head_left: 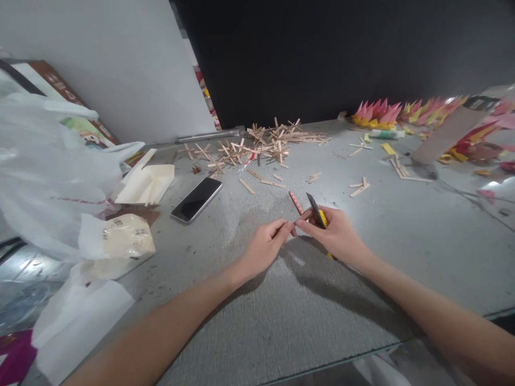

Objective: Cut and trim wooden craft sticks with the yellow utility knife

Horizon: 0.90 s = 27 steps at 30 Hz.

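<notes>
My right hand (340, 233) is closed around a box cutter (319, 214) with a yellow and black body, its dark end pointing up and away from me. My left hand (267, 244) meets it fingertip to fingertip, thumb and forefinger pinched. Something small may sit between the fingertips, but the fingers cover it and I cannot make it out. Just beyond the hands, a red and white patterned stick (295, 202) slants across the table, its near end hidden by the right fingers. Flat wooden sticks (273, 184) lie a little farther off.
A heap of wooden sticks (277, 142) covers the back middle. At left are a phone (197, 200), an open carton (155, 182) and a white plastic bag (52, 171). Pink and yellow paper flowers (377, 114), a glue stick (387, 134) and a tube (453, 131) stand or lie at right.
</notes>
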Available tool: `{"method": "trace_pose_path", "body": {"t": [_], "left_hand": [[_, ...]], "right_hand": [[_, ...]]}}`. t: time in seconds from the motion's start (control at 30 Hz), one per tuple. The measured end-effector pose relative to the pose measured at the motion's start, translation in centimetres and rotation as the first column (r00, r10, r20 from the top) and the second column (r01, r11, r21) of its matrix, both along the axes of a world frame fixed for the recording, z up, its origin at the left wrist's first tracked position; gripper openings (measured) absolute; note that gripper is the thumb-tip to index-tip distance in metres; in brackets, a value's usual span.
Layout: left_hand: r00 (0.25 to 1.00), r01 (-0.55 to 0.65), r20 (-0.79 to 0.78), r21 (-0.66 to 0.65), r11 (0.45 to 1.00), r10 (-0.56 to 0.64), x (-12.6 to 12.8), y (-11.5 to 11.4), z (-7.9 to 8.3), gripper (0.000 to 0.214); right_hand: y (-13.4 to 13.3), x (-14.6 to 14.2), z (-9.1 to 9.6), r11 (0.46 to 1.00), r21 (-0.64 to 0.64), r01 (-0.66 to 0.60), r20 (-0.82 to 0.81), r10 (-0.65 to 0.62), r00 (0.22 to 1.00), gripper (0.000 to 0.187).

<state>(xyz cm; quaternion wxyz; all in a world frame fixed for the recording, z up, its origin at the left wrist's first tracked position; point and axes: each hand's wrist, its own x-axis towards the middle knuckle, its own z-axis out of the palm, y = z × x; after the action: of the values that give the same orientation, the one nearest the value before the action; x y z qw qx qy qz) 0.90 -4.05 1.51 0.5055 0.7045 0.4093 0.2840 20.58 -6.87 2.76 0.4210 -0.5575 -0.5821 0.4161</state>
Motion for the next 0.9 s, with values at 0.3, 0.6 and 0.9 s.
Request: {"method": "trace_pose_path", "body": {"t": [0.3, 0.6, 0.9], "left_hand": [[0.997, 0.075, 0.035, -0.012, 0.997, -0.074, -0.1, -0.2, 0.2, 0.032], [0.989, 0.107, 0.106, -0.059, 0.992, -0.101, -0.1, -0.6, -0.1, 0.036], [0.994, 0.080, 0.068, 0.145, 0.986, -0.091, -0.2, -0.9, -0.8, 0.038]], "right_hand": [[-0.2, 0.1, -0.1, 0.999, -0.032, 0.018, -0.058, -0.020, 0.998, 0.031], [-0.4, 0.2, -0.1, 0.995, -0.097, 0.004, -0.147, -0.018, 0.989, 0.036], [-1.1, -0.6, -0.4, 0.993, -0.116, 0.023, -0.232, -0.049, 0.971, 0.041]]}}
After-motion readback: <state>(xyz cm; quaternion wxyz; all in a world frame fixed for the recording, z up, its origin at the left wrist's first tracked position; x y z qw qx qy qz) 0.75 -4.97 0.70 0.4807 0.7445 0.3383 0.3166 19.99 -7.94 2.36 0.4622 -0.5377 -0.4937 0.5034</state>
